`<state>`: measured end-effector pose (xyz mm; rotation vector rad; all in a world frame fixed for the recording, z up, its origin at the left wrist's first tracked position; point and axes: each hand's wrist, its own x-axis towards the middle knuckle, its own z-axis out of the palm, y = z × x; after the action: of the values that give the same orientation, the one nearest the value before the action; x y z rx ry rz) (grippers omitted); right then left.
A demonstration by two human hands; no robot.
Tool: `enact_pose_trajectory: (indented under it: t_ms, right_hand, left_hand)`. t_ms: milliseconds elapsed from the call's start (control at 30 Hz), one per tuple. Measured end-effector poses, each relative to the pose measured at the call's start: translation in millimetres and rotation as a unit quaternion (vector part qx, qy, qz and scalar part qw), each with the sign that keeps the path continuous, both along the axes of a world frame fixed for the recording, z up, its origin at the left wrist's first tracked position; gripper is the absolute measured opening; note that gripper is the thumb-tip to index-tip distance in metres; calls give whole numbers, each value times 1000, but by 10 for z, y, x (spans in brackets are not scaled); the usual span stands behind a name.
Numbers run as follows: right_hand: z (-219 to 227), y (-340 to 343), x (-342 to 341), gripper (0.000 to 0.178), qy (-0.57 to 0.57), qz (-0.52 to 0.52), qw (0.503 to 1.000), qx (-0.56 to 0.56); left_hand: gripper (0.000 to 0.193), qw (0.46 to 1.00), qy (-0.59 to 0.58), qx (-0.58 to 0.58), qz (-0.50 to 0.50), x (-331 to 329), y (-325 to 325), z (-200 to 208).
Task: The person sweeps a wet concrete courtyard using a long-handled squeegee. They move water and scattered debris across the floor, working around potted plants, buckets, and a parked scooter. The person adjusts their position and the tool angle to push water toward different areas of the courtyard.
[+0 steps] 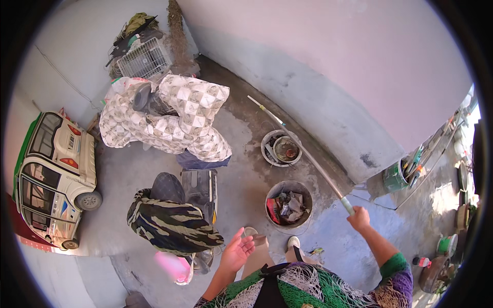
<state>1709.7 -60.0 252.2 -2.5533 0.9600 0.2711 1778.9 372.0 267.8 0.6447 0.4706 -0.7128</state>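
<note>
My right hand point(359, 219) is wrapped round the pale green grip of a long light-coloured pole point(324, 173). The pole slants up and to the left over the floor, ending in a thin tip near the wall. My left hand point(238, 252) holds nothing; its palm is turned up and its fingers are apart. Ahead of my feet stands a bucket point(288, 186) with rubbish in it. Farther off, beside the pole, is a second bucket point(267, 148) with a smaller round container inside.
To the left are a scooter under a checked cloth point(194, 97), a camouflage cover point(169, 223) and a small white vehicle point(67, 159). A wire cage point(145, 57) sits in the far corner. On the right, a green bucket of tools point(395, 177) stands by the wall point(328, 92).
</note>
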Motion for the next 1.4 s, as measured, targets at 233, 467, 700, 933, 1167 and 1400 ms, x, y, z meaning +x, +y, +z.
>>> enact_pose_trajectory:
  t_ms: [233,467,700,933,1167,1400]
  right_hand:
    - [101,308,1144,49,86,16,996,7]
    - [-2,591,1808,57,88,87,992,4]
    - [-9,422,2527,46,123,129,984,23]
    - [76,214,3369,35,156,135,978,10]
    - [-764,-186,5377,31,67,160,982,78]
    - [330,-1436,6419,30,15,195,980,-46]
  left_hand:
    - [43,999,-32,-18,16,746,592,176]
    - [43,998,-21,-28,45,1152,903,192]
    - [43,995,14,-38,94,1441,983,216]
    - [46,972,-85,118,187,2406,1187,596]
    - [49,906,-176,227,310,3710,1548,1093]
    - [55,800,-373,393,258,5206,1233,2625]
